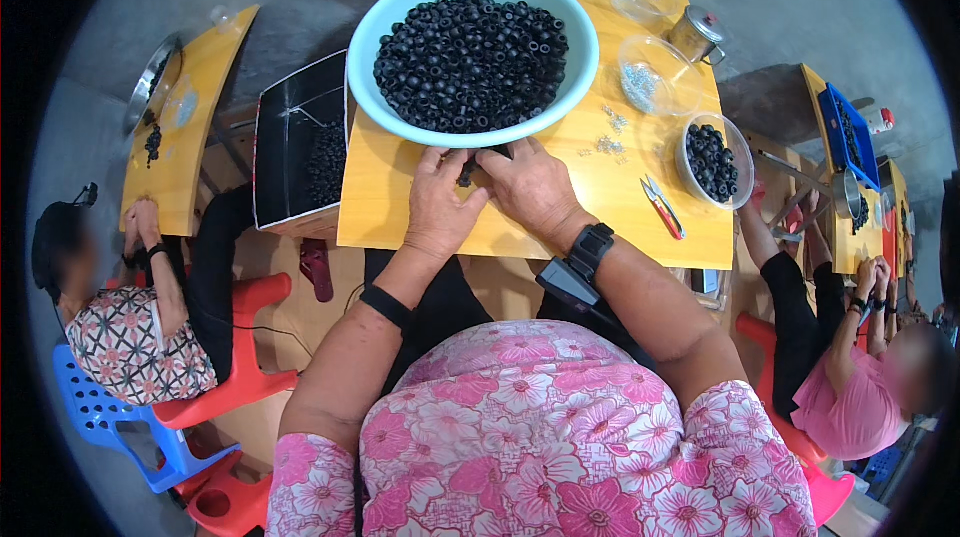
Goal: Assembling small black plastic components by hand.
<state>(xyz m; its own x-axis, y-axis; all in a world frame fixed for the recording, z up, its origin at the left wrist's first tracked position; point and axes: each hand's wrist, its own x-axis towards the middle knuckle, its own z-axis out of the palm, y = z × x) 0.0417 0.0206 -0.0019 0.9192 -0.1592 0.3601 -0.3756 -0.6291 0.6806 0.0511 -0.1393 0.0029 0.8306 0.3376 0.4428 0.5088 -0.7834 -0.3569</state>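
Observation:
Close below the rim of a large light-blue basin (583,42), my two hands meet over the yellow table. The basin is heaped with small black ring-shaped parts (470,62). My left hand (443,199) is closed, thumb and fingers pinched toward a small black part (466,175) between the hands. My right hand (535,183) is closed too, its fingertips at a dark piece of the same kind. The fingertips of both hands are partly hidden beneath the basin's edge, so the exact grip is hard to see.
Right of my hands, red-handled snips (664,209) lie by small metal pieces (610,145). A clear tub of black parts (712,162), clear bowls (640,77) and a metal mug (697,32) stand beyond. An open box (300,142) adjoins the table's left. People sit at tables on both sides.

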